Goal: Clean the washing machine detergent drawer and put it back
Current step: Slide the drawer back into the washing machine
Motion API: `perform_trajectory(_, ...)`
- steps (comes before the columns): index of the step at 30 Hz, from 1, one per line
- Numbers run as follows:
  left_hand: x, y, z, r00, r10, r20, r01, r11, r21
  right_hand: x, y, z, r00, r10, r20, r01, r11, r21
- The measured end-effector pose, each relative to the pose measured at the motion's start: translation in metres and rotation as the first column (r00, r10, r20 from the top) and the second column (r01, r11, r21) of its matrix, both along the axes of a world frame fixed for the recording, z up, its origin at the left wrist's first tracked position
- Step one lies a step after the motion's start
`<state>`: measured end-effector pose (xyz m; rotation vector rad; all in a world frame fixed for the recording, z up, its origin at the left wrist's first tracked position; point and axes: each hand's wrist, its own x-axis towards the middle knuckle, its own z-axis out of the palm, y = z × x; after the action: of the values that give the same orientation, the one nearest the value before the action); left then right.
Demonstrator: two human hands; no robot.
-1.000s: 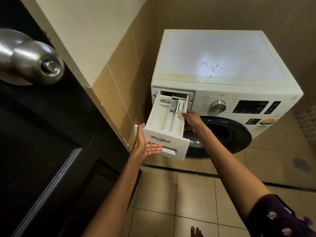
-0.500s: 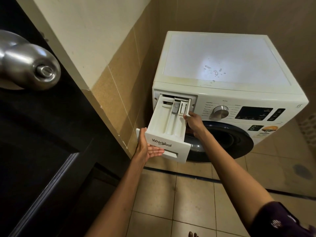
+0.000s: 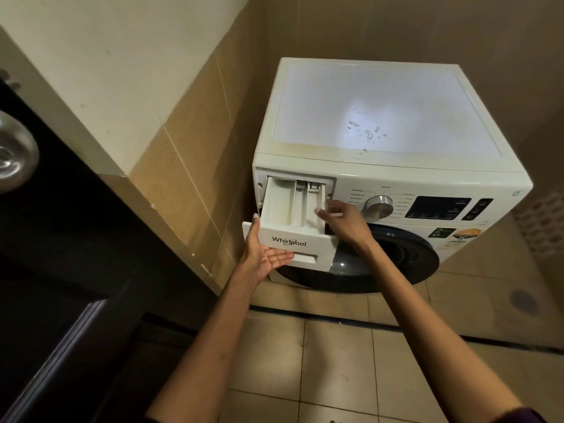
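The white detergent drawer point(image 3: 308, 238), marked Whirlpool, sticks partway out of its slot at the upper left of the washing machine point(image 3: 381, 166). Its compartments look bare. My left hand point(image 3: 265, 254) lies palm up under the drawer's front handle with straight fingers. Its thumb stands against the left edge of the front panel. At the drawer's right rim is my right hand point(image 3: 341, 222), with loosely spread fingers and the thumb tip at the right wall.
A tiled wall corner point(image 3: 171, 184) juts out just left of the drawer. A dark door with a metal knob point(image 3: 12, 157) fills the left side. The program dial point(image 3: 378, 206) and round door point(image 3: 390, 264) lie right of the drawer. Water drops point(image 3: 366, 132) sit on the machine's top.
The drawer has slid further into its slot. My right hand has let go of the drawer's right side and risen to its rim, fingers loosened. My left hand stays under the front.
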<state>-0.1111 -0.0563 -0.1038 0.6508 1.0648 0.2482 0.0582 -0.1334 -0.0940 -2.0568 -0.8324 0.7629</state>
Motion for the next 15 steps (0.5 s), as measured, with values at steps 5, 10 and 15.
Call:
perform_trajectory(5, -0.003, 0.000, -0.014, 0.992, 0.094, 0.082, -0.093, 0.996, -0.014, -0.017, -0.012, 0.014, 0.828, 0.380, 0.413, -0.320, 0.924, -0.209)
perform_trajectory(10, -0.004, -0.004, -0.021, 0.965, 0.223, 0.141, -0.212, 0.973, -0.086, -0.033, -0.013, 0.003, 0.766, 0.190, 0.614, -0.159, 0.982, -0.105)
perform_trajectory(15, 0.005, -0.008, -0.023, 0.945, 0.293, 0.144, -0.281, 0.955, -0.096, -0.045, -0.019, -0.009, 0.671, 0.048, 0.740, -0.025, 0.999, -0.042)
